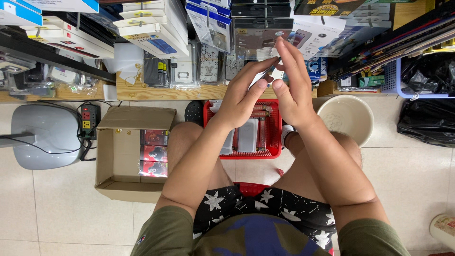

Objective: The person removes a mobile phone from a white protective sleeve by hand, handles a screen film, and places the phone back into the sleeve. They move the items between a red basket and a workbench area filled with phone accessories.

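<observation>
My left hand point(241, 97) and my right hand point(291, 85) are raised together in front of me. Between them they pinch a small flat white item point(262, 77), mostly hidden by the fingers, so its kind is unclear. Below the hands a red plastic basket point(274, 137) sits on the floor between my knees, with several flat white and clear packets in it. I am seated on a red stool point(251, 188).
An open cardboard box point(113, 166) with red-covered packs stands at my left, beside a power strip point(88, 118) and a grey stool point(45, 135). A cream bucket point(350, 118) and black bags point(426, 123) lie right. Shelves of boxed phone accessories point(156, 28) fill the back.
</observation>
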